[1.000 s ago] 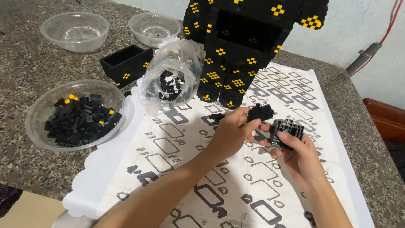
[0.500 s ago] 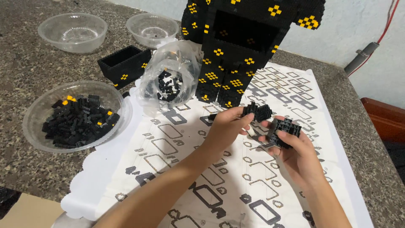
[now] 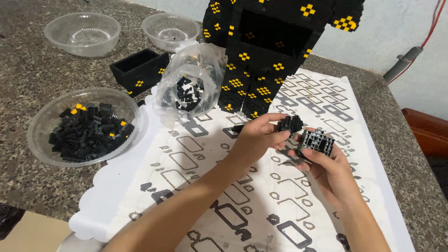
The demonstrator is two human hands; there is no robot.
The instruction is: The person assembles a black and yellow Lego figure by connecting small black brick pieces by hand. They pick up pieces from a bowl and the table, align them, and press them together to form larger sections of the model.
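Gripping a small black brick cluster (image 3: 290, 124) in the left hand (image 3: 256, 140), now drawn just beside the black brick block (image 3: 316, 142) clasped in the right hand (image 3: 326, 170), both over the printed sheet (image 3: 196, 154); a second ago slightly further apart. Noted: plastic bowl (image 3: 37, 140) filled with black bricks (image 3: 88, 133); clear bag (image 3: 186, 88) holding more; two clear bowls (image 3: 82, 33) beyond.

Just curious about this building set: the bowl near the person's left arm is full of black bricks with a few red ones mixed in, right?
Not quite. The head view shows the clear bowl holding black bricks with a few yellow ones, not red. It does sit near the person's left arm, on the stone counter.
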